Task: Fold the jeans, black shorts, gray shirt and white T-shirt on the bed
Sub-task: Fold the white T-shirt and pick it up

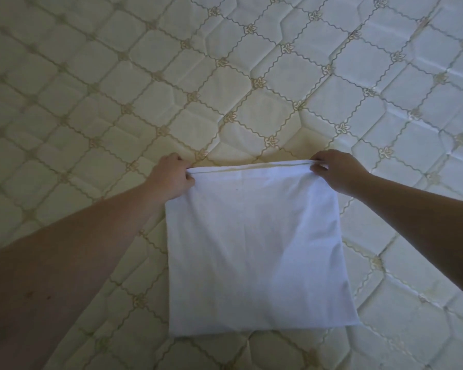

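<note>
The white T-shirt [254, 249] lies as a folded rectangle on the bed, in the lower middle of the head view. My left hand [171, 177] pinches its far left corner. My right hand [337, 172] pinches its far right corner. The far edge between my hands is stretched taut and sits slightly raised off the mattress. The jeans, black shorts and gray shirt are not in view.
The quilted cream mattress [225, 76] with a diamond stitch pattern fills the whole view around the T-shirt. Nothing else lies on the part that shows.
</note>
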`<state>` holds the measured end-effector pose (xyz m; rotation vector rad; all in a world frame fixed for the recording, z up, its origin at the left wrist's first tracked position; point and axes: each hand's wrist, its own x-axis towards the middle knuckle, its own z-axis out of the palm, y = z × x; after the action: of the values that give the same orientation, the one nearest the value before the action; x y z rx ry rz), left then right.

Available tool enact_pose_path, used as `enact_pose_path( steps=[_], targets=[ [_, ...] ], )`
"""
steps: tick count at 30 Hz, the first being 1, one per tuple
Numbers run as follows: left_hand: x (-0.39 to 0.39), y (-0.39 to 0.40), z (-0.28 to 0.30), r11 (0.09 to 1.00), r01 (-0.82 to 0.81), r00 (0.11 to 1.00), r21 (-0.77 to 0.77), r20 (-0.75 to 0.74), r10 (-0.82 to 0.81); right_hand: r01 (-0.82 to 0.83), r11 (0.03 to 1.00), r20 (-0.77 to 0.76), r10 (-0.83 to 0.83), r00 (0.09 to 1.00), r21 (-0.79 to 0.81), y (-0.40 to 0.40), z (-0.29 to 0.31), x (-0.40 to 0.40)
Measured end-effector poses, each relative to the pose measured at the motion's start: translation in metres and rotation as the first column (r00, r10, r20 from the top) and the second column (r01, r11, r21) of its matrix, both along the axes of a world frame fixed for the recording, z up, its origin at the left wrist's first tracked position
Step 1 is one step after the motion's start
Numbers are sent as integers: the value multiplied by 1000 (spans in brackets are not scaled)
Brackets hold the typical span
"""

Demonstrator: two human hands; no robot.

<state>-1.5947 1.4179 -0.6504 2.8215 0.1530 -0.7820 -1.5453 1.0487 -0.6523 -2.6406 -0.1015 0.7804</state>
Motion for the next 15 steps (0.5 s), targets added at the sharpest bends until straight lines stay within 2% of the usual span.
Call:
enact_pose_path(
  steps=[4,6,9,11,15],
  targets=[
    [7,-2,-3,990,-121,990,-77,-76,115,-59,998,-146,55,988,-20,4,3,5],
    [11,1,0,976,-184,973,-115,-159,165,-83,994,-166,70,984,-69,6,5,7],
    [18,9,6,992,-107,958,-64,-272,86,-119,985,-151,99,984,-124,10,9,9],
    [21,11,11,998,-48,955,-32,-295,36,-111,989,-142,97,985,-94,12,14,9],
    [21,15,27,995,6,954,-98,-299,-36,-133,991,-93,129,987,-34,7,33,6]
  ],
)
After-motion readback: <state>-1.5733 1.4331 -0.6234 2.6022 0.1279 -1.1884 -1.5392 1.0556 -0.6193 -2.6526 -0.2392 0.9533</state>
